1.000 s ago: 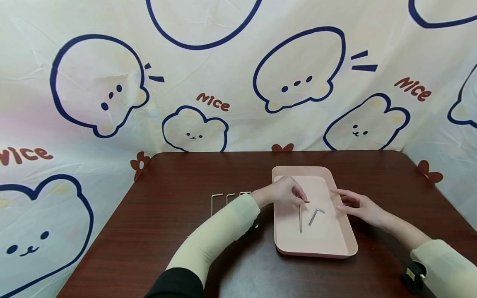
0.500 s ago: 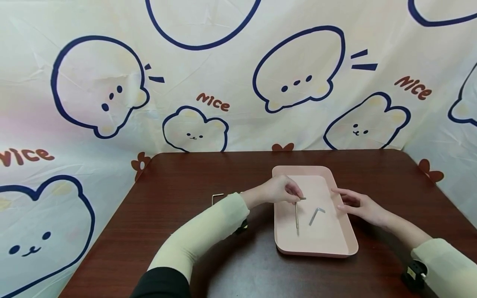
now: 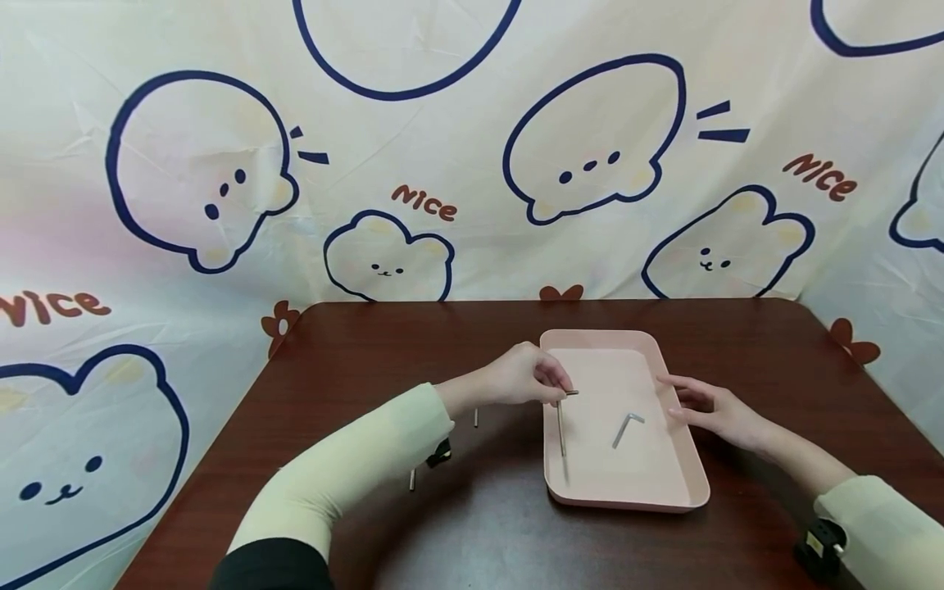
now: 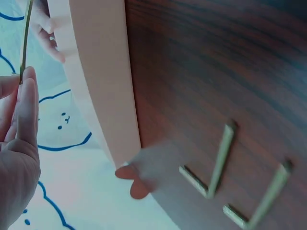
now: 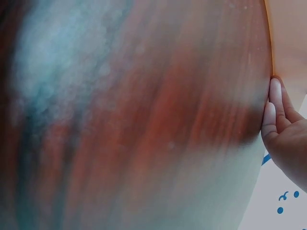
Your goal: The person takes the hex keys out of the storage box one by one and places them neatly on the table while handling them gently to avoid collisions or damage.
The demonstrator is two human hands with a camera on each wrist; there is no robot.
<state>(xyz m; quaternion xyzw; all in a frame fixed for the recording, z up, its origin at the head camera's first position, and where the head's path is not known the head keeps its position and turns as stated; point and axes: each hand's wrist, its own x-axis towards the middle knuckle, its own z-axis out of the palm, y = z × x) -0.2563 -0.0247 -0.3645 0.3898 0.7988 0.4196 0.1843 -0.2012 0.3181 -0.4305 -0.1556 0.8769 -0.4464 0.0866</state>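
My left hand (image 3: pixel 527 375) pinches the short arm of an L-shaped, brass-coloured hex key (image 3: pixel 561 430) between thumb and fingers. The key's long arm hangs downward over the left side of a pink tray (image 3: pixel 671 492). A smaller silver hex key (image 3: pixel 627 428) lies inside that tray, right of its middle. At the tray's right rim, my right hand (image 3: pixel 715 414) rests its fingertips and thumb against the outside wall, as the right wrist view also shows. Two more brass-coloured hex keys (image 4: pixel 223 155) lie on the table in the left wrist view.
The dark wooden table (image 3: pixel 501 524) carries the tray right of centre. Beneath the left forearm, ends of hex keys (image 3: pixel 412 480) stick out. A cloth with cartoon bears (image 3: pixel 391 254) hangs behind the table and along its sides.
My left hand has moved left across the tray, carrying the brass-coloured hex key from near the silver one towards the left rim. The right hand stays at the right rim.
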